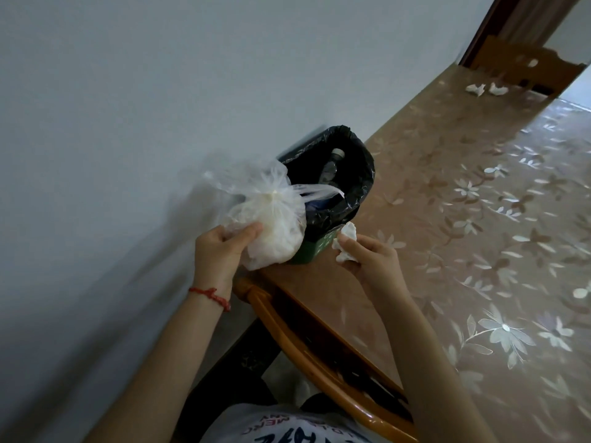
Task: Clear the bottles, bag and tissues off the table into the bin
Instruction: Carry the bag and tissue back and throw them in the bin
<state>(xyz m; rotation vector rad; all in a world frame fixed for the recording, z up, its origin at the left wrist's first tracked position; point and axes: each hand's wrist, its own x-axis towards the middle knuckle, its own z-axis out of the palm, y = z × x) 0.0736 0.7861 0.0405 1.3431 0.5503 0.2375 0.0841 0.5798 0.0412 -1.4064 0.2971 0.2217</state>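
My left hand (220,251) grips a tied clear plastic bag (275,219) with white contents, held just left of the bin's rim. The bin (361,187) is green with a black liner and stands at the table's near corner by the wall. A clear bottle (332,164) lies inside it. My right hand (371,260) holds a crumpled white tissue (345,241) right of the bin, low over the table. Two more crumpled tissues (486,89) lie at the far end of the table.
The table (463,219) has a brown floral cover and runs along a pale wall (128,123). A wooden chair back (319,346) stands under my arms at the near edge. Another wooden chair (527,65) is at the far end.
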